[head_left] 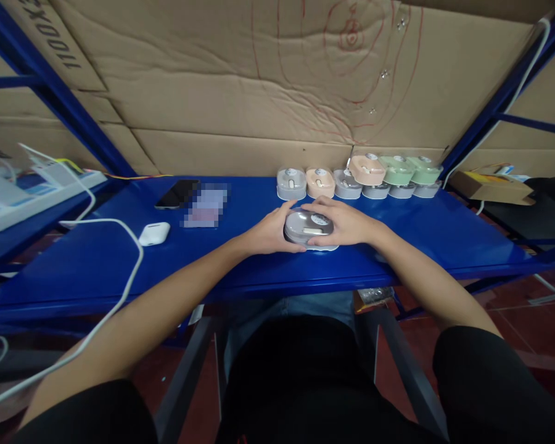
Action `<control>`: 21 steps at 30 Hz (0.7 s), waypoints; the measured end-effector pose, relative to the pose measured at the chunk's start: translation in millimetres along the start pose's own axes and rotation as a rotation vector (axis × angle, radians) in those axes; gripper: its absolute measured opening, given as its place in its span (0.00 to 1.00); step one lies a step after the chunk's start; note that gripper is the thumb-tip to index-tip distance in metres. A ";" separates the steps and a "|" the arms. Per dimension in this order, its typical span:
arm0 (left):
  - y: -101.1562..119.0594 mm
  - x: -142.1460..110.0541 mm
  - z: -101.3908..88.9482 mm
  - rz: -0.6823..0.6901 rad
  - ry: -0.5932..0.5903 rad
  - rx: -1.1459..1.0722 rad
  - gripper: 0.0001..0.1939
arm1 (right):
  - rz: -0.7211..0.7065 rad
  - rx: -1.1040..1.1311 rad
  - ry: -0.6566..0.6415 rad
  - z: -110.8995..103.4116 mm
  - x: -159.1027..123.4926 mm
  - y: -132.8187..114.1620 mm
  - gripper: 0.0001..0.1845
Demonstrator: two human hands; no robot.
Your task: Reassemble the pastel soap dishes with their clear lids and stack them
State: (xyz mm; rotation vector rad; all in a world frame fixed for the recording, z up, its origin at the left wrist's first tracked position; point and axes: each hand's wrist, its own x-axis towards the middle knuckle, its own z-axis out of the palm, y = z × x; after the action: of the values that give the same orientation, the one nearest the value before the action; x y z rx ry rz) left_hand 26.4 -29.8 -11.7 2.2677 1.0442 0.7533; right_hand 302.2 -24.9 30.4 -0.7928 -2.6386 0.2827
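Near the front edge of the blue table point(240, 271), both of my hands are wrapped round a small grey lidded container point(305, 223). It has rounded corners, a glossy dark lid with a round white sticker, and a pale tab at the front. My left hand point(272, 230) grips its left side, fingers behind and thumb along the front. My right hand point(345, 222) closes on the right side, its fingers reaching over the lid's back edge. A white rim shows beneath the container; whether it rests on the table I cannot tell.
Similar containers in grey point(291, 184), peach point(320, 182) and green point(424, 170) line the table's back, some stacked. At left lie a black phone point(177, 194), a white earphone case point(154, 234) and a blurred-out item point(206, 205). A white cable point(132, 271) crosses my left arm's area.
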 end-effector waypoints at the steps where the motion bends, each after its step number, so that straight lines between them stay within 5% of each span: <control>1: 0.5 0.2 -0.4 0.011 -0.002 0.021 0.65 | 0.001 -0.009 -0.001 0.6 0.2 -0.6 0.49; 5: 1.4 0.9 -1.2 0.062 -0.013 0.055 0.56 | 0.011 -0.018 -0.014 2.7 1.2 -1.4 0.50; 12: 0.0 1.8 -16.9 -0.011 -0.004 0.130 0.57 | -0.029 0.074 -0.057 3.3 -0.9 17.8 0.62; 21: -12.6 -0.4 -38.3 -0.050 0.101 0.101 0.52 | -0.025 0.232 0.139 33.9 13.5 47.7 0.62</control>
State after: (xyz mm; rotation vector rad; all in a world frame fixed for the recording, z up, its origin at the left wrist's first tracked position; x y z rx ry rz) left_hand -5.8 -14.4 6.9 2.2988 1.2062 0.8184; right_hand 301.5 19.1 -10.5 -0.6768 -2.4290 0.4981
